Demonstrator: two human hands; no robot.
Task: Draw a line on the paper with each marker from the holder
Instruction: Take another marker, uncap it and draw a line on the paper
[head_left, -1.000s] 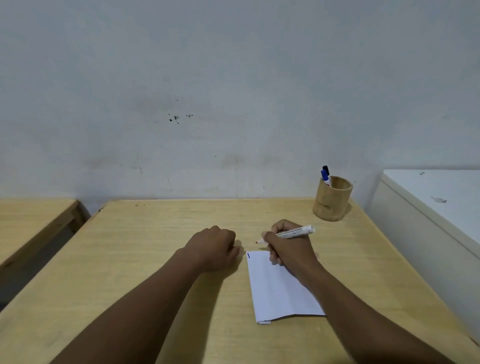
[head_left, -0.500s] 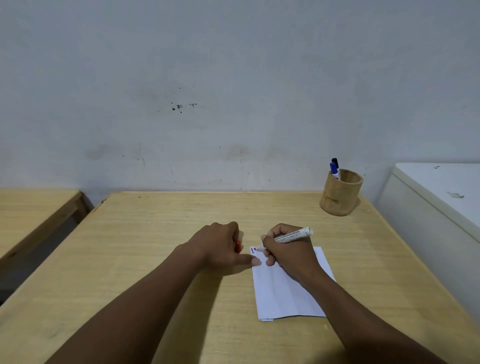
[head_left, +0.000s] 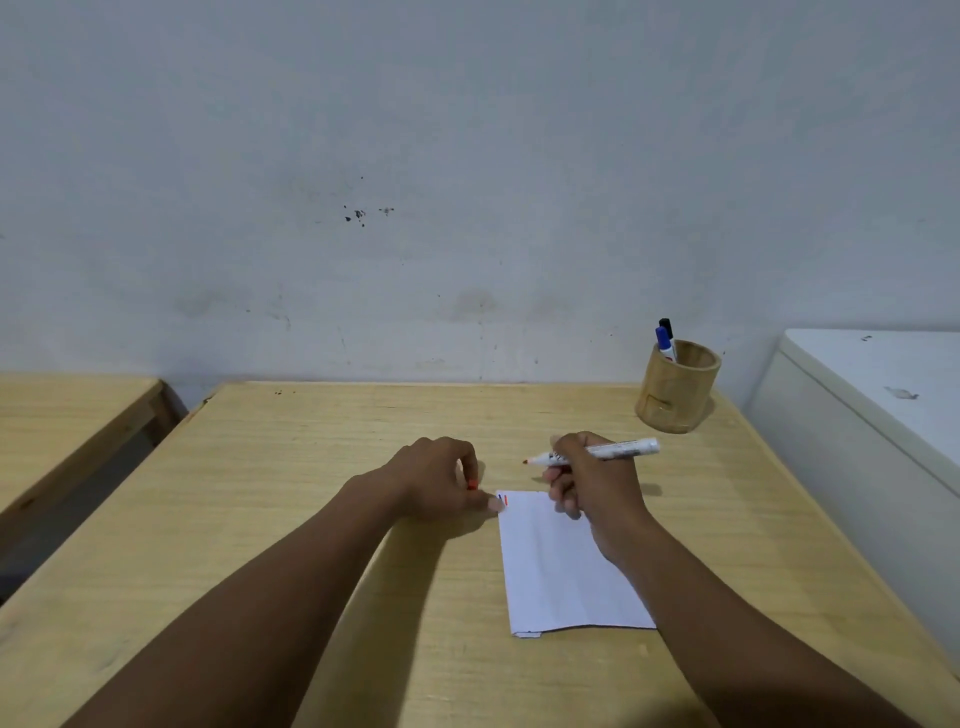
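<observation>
A white paper (head_left: 561, 566) lies on the wooden table (head_left: 311, 467). Its top left corner carries a short dark mark and a short red mark (head_left: 505, 500). My right hand (head_left: 592, 483) holds an uncapped red marker (head_left: 597, 452) level above the paper's far edge, tip pointing left and off the sheet. My left hand (head_left: 441, 480) rests at the paper's top left corner, one fingertip on the sheet, with the red cap (head_left: 471, 486) tucked in its fingers. A bamboo holder (head_left: 675, 389) at the back right holds a blue marker (head_left: 665, 344) and a black marker (head_left: 666, 327).
A white cabinet or appliance (head_left: 862, 415) stands close against the table's right side. A second wooden table (head_left: 67, 421) sits to the left across a narrow gap. A grey wall (head_left: 467, 182) rises directly behind the table.
A red mark has appeared beside the dark one at the paper's corner. My right hand then lifted the marker tip off the sheet. My left hand moved onto the paper's corner.
</observation>
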